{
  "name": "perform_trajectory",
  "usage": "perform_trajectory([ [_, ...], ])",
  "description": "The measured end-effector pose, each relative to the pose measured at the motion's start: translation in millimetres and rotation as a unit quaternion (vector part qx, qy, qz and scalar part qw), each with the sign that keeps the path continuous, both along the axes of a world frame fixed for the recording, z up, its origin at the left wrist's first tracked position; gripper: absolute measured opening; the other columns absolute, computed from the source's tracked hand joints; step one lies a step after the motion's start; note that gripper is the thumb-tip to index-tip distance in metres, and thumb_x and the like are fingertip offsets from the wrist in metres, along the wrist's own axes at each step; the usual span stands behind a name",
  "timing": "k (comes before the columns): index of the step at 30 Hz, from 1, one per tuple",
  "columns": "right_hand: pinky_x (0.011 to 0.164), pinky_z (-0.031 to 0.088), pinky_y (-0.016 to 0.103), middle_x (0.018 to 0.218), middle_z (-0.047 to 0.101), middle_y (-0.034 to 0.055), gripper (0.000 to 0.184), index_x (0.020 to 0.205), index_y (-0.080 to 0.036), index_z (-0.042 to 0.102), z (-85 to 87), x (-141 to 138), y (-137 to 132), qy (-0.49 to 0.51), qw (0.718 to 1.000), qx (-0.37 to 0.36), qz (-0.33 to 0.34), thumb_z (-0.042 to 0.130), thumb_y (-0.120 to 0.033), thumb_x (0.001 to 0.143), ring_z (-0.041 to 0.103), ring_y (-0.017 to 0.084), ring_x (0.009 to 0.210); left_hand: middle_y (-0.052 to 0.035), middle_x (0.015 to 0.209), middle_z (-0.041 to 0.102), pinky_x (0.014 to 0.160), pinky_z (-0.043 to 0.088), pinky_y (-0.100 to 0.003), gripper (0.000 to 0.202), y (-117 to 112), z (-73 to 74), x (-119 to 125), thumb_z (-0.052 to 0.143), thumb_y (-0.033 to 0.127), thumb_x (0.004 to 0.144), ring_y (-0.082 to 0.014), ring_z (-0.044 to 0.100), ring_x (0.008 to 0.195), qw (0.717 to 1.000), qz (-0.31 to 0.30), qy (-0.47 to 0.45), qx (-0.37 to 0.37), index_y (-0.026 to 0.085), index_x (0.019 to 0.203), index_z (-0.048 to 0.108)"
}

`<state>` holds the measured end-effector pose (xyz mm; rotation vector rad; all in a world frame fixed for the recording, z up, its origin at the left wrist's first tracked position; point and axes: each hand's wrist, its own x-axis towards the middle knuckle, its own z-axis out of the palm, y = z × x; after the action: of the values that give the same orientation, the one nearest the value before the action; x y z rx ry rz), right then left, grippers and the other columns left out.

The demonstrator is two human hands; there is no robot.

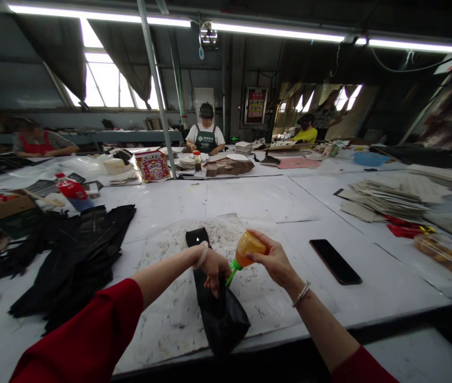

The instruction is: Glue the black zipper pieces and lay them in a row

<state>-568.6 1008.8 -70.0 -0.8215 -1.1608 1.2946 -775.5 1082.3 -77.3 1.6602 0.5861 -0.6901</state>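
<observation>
Well, the right hand (276,260) holds a small squeeze bottle (250,247), with the thumb and fingers pressed around its round body; the bottle looks orange, as if full of orange stuff, and it has a green nozzle (232,272). It is tipped over; the fat end is up and to the right, and the nozzle points down and to the left, right at the left hand (214,268). The tip is just beside the left fingers; I cannot tell if it touches them.

The left hand is curled down on a long black pouch (218,308) and pinches the cloth near its middle. The pouch lies flat on a stained white sheet (170,298) on the big table (269,202); its long side runs from far to near, and the near end is wider and sits at the table's edge.

A black phone (335,260) lies to the right, well apart; a heap of black cloth (74,255) lies to the left. A cardboard box (10,210) sits far left; I cannot tell what is in it. A blue tub (369,158) stands far off; its inside is hidden. 1 stack of grey cards (389,197) is on the right.
</observation>
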Motion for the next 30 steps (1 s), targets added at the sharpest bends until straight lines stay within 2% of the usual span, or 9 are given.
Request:
perform_trajectory([
  [4, 0.087, 0.049, 0.038, 0.107, 0.070, 0.0045, 0.065, 0.117, -0.021, 0.068, -2.1, 0, 4, 0.008, 1.000, -0.009, 0.015, 0.088, -0.022, 0.055, 0.063, 0.022, 0.093, 0.0034, 0.049, 0.061, 0.043, 0.052, -0.031, 0.043, 0, -3.0, -3, 0.091, 0.033, 0.044, -0.0180, 0.058, 0.045, 1.000, 0.000, -0.019, -0.006, 0.019, 0.072, 0.061],
  [10, 0.070, 0.053, 0.030, 0.104, 0.069, 0.0061, 0.067, 0.119, -0.018, 0.066, -1.5, 0, 4, 0.023, 0.999, -0.037, 0.027, 0.088, -0.024, 0.056, 0.062, 0.021, 0.089, 0.0043, 0.049, 0.061, 0.042, 0.051, -0.029, 0.045, -3, -2.6, -4, 0.091, 0.031, 0.040, -0.0170, 0.057, 0.045, 1.000, 0.027, -0.002, -0.007, 0.020, 0.071, 0.061],
  [19, 0.062, 0.055, 0.028, 0.101, 0.069, 0.0062, 0.067, 0.119, -0.019, 0.067, -3.1, 2, 6, 0.033, 0.996, -0.066, 0.054, 0.088, -0.023, 0.056, 0.064, 0.020, 0.085, 0.0053, 0.049, 0.062, 0.040, 0.050, -0.028, 0.039, -5, -2.3, -8, 0.089, 0.025, 0.044, -0.0170, 0.057, 0.043, 0.998, 0.046, -0.039, -0.018, 0.020, 0.072, 0.062],
  [25, 0.058, 0.055, 0.027, 0.098, 0.070, 0.0063, 0.065, 0.117, -0.018, 0.068, -0.2, 3, 3, 0.053, 0.993, -0.078, 0.068, 0.088, -0.023, 0.055, 0.064, 0.020, 0.082, 0.0054, 0.049, 0.061, 0.040, 0.048, -0.024, 0.032, -10, 5.2, -15, 0.085, 0.019, 0.053, -0.0141, 0.055, 0.042, 0.996, 0.058, -0.063, -0.028, 0.019, 0.079, 0.067],
  [30, 0.056, 0.053, 0.024, 0.094, 0.070, 0.0047, 0.062, 0.113, -0.020, 0.069, 0.7, 7, -1, 0.075, 0.991, -0.086, 0.074, 0.089, -0.023, 0.054, 0.064, 0.019, 0.079, 0.0049, 0.051, 0.062, 0.042, 0.049, -0.022, 0.029, -15, 14.3, -20, 0.084, 0.017, 0.054, -0.0128, 0.055, 0.043, 0.995, 0.077, -0.063, -0.029, 0.018, 0.077, 0.067],
])
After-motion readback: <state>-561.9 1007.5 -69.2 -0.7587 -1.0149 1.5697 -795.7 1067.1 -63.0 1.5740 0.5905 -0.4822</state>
